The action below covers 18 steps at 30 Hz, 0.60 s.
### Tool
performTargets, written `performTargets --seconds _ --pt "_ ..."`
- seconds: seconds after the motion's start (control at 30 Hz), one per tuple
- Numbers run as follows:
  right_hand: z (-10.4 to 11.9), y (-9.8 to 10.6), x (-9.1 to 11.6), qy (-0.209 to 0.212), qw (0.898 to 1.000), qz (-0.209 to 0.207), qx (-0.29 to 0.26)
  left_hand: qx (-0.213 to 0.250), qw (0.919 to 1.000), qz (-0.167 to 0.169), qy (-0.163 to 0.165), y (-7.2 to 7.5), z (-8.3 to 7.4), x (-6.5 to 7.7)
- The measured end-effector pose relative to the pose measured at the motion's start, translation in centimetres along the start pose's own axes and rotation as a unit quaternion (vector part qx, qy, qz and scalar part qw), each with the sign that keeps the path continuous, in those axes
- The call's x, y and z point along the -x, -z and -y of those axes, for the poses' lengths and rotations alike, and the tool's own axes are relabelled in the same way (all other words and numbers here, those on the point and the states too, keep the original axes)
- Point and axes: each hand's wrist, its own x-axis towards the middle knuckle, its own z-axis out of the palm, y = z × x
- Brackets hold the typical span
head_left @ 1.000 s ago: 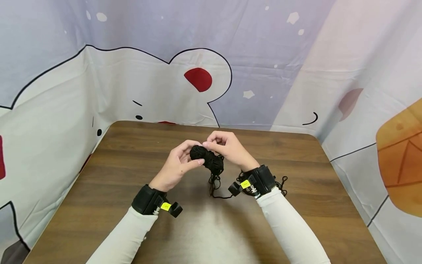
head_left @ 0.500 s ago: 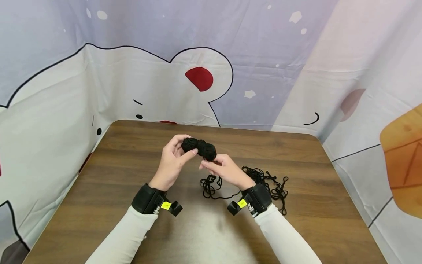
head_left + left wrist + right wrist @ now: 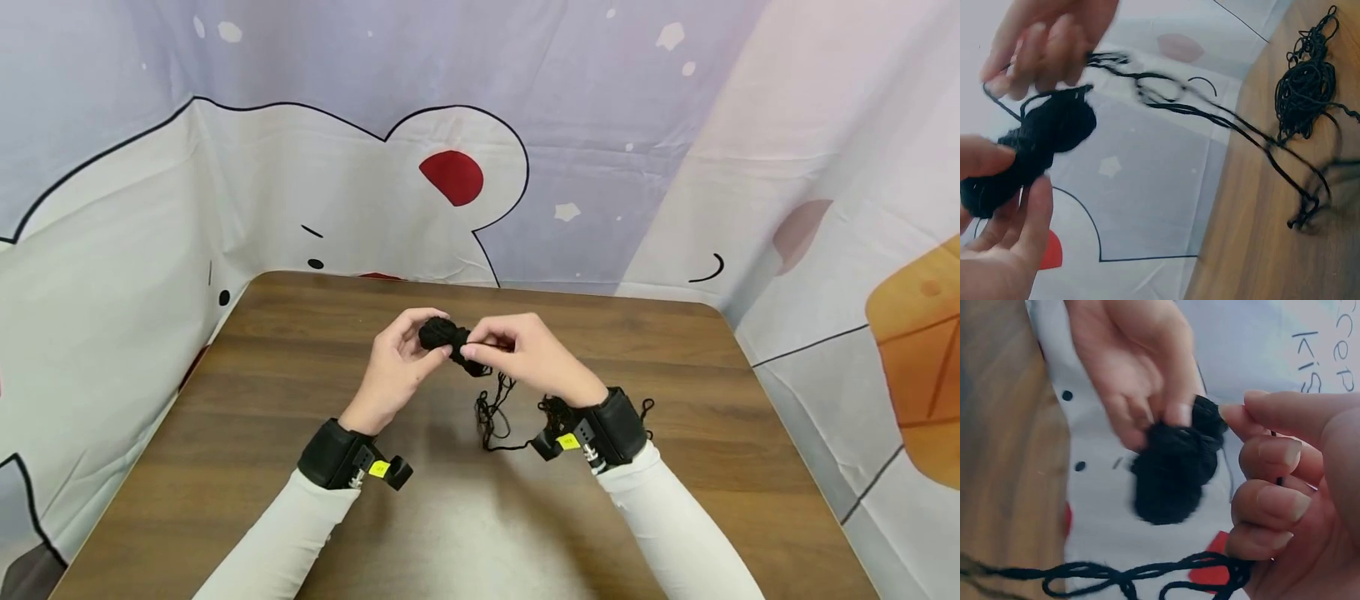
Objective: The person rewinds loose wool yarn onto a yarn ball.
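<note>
A wound bundle of black cord, pinched in at its middle, is held above the table by my left hand, thumb in front and fingers behind. Close to the bundle's right side, my right hand pinches a strand of the cord between thumb and forefinger. In the left wrist view that strand runs from the bundle up to the right fingers. Loops of loose cord hang from the right hand's curled fingers in the right wrist view.
A brown wooden table lies beneath both hands. On it, a tangled pile of loose black cord is partly hidden behind the right wrist in the head view. A printed curtain encloses the table's back and sides.
My right hand has gone from above the bundle, down under its right end, then back up to its right side with the strand. The left hand keeps hold, and the bundle has tilted.
</note>
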Motion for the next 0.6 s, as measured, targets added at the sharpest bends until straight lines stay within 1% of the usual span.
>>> performTargets --seconds 0.1,0.17,0.27,0.33,0.4,0.5,0.6 --pt "0.2 0.7 -1.0 0.009 1.0 -0.016 0.007 0.002 0.9996 0.028 -0.001 -0.1 -0.1 0.2" --pt "-0.2 0.9 -1.7 0.003 1.0 -0.023 -0.01 0.009 0.9991 0.041 0.001 -0.2 -0.1 0.2" --pt "-1.5 0.7 -2.4 -0.019 0.997 -0.035 -0.064 0.029 0.998 0.055 0.006 -0.2 -0.2 0.3" --pt "-2.7 0.3 -2.5 -0.035 0.993 -0.043 -0.109 0.046 0.9971 0.061 0.008 -0.2 -0.3 0.4" --pt "-3.8 -0.3 -2.3 -0.048 0.987 -0.048 -0.143 0.063 0.9961 0.061 0.008 -0.2 -0.4 0.4" --pt "-5.2 -1.7 -1.8 -0.058 0.98 -0.048 -0.184 0.08 0.9954 0.052 0.006 -0.3 -0.4 0.3" --pt "-6.1 -3.1 -0.9 -0.059 0.977 -0.039 -0.2 0.071 0.9971 0.024 0.005 -0.3 -0.5 0.1"
